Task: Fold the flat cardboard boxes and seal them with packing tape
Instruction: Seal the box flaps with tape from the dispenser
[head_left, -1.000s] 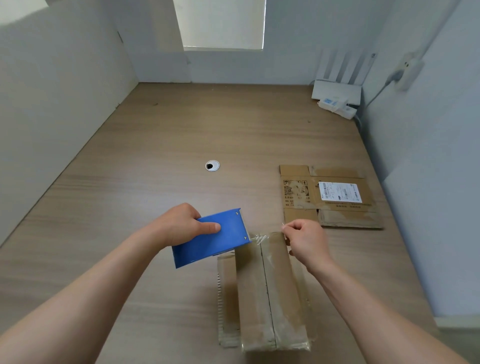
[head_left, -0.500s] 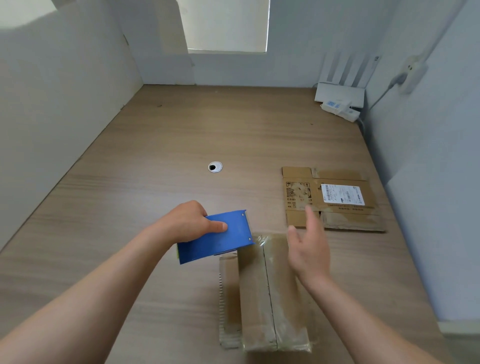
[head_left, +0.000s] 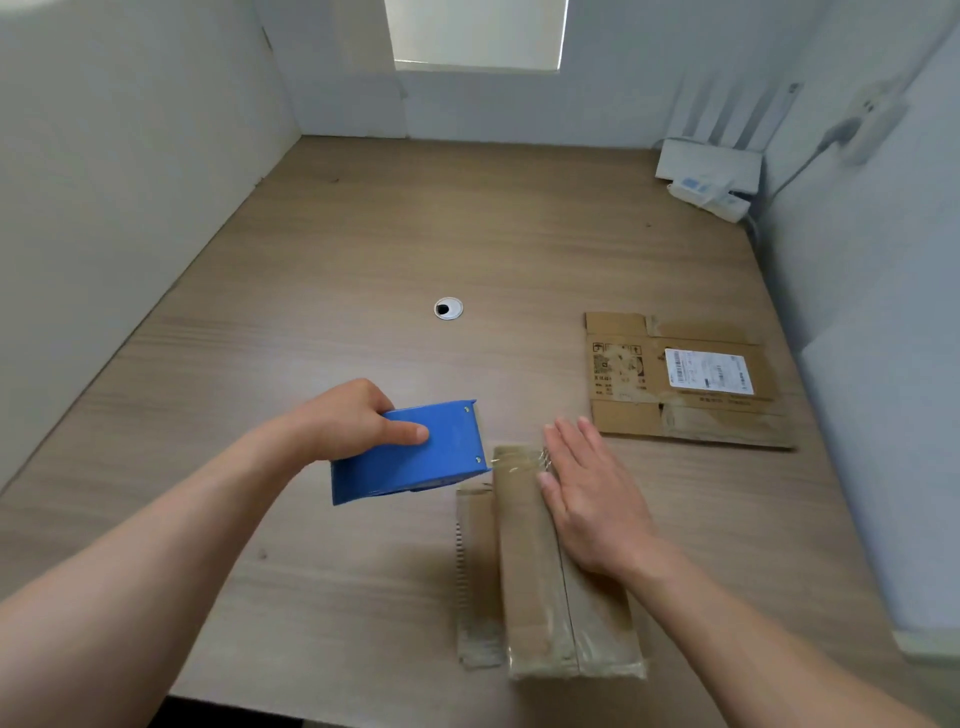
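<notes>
One blue tape dispenser (head_left: 415, 462), gripped by the left hand (head_left: 348, 421) above the counter (head_left: 363, 234). Two boxes: a folded box (head_left: 535, 571) near the front edge, with the right hand (head_left: 592, 499) lying flat on it, fingers straight, and a flat box (head_left: 685, 384) farther right. Half a second earlier that hand was raised.

I count two cardboard boxes: one folded box (head_left: 530, 571) and one flat box (head_left: 623, 415), the latter bearing one white label (head_left: 709, 371). I log one blue tape dispenser (head_left: 415, 457). Hands in view number two: one left hand (head_left: 353, 421) and one right hand (head_left: 592, 499). I record one table (head_left: 363, 234) with one round cable grommet (head_left: 448, 308) set in it. At the far right corner I count one white router (head_left: 709, 166) carrying four antennas (head_left: 726, 114).
</notes>
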